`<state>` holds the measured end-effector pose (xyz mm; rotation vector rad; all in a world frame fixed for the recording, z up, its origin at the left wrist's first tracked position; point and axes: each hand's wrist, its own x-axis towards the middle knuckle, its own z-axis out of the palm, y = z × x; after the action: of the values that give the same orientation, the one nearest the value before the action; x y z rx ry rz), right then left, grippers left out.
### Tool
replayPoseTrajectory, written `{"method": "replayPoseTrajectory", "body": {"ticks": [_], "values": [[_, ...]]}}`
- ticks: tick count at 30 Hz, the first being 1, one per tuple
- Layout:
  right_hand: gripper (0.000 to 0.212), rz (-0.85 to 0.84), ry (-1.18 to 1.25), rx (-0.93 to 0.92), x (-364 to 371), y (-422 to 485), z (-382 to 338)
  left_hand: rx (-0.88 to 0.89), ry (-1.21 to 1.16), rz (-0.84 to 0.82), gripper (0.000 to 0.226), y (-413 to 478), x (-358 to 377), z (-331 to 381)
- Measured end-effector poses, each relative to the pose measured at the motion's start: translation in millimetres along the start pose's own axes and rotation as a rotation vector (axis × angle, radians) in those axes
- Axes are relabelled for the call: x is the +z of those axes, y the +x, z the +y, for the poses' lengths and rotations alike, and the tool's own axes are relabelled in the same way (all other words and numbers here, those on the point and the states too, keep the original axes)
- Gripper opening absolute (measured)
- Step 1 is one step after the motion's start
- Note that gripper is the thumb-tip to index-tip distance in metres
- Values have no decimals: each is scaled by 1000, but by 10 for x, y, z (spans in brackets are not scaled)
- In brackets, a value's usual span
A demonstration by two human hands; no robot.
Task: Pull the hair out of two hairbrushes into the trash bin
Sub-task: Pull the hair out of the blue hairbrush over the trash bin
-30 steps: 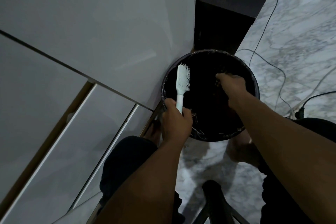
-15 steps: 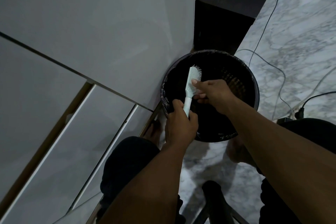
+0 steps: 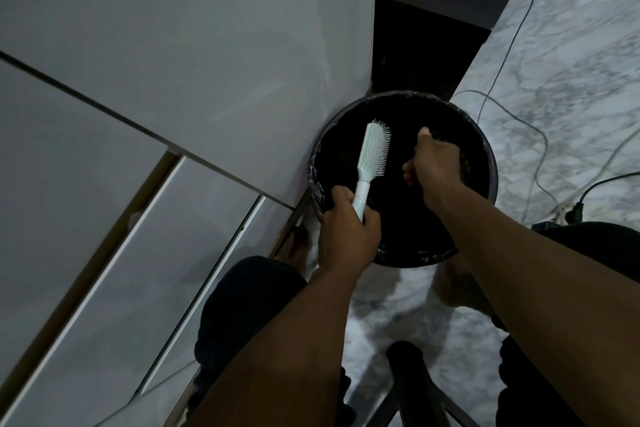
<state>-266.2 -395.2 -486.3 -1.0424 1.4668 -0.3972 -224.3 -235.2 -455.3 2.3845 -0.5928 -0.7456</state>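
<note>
The left hand [image 3: 346, 236] remains clenched around the handle of the pale hairbrush [image 3: 372, 158], held over the left part of the black-lined trash bin [image 3: 490, 191], bristles facing right. The right hand [image 3: 434, 163] has come off the bristles it was pinching half a second ago and now sits apart from the brush, over the bin's middle, fingers curled downward; whether it holds hair cannot be told.

The hairbrush [image 3: 372, 152] is showing pale, smooth plastic, its bristles looking plastic too. A crinkled, glossy black liner is wrapping the trash bin [image 3: 491, 180]. The floor [image 3: 571, 55] is gleaming like polished marble, and the cabinet panels [image 3: 180, 28] are looking smooth and semi-glossy.
</note>
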Motion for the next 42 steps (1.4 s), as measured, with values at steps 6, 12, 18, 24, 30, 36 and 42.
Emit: {"method": "replayPoseTrajectory", "body": {"ticks": [6, 12, 18, 24, 30, 36, 42], "values": [[4, -254, -197, -285, 66, 5, 78, 4, -5, -31, 19, -11, 21, -2], [17, -294, -247, -215, 80, 31, 12, 85, 124, -28, 20, -52, -27, 7], [20, -164, -215, -232, 13, 131, 3, 123, 143, -61, 20, -67, -38, 32], [31, -97, 121, -38, 58, 72, -11, 58, 28, -53, 21, -32, -7, 17], [38, -284, 182, 77, 101, 90, 71, 27, -18, -67, 20, -18, 28, -3], [21, -189, 186, 46, 122, 176, 98, 93, -10, -45, 21, -9, 55, -25], [24, -59, 49, -17, 122, 171, 100, 113, -19, -34, 21, -6, 60, -42]]}}
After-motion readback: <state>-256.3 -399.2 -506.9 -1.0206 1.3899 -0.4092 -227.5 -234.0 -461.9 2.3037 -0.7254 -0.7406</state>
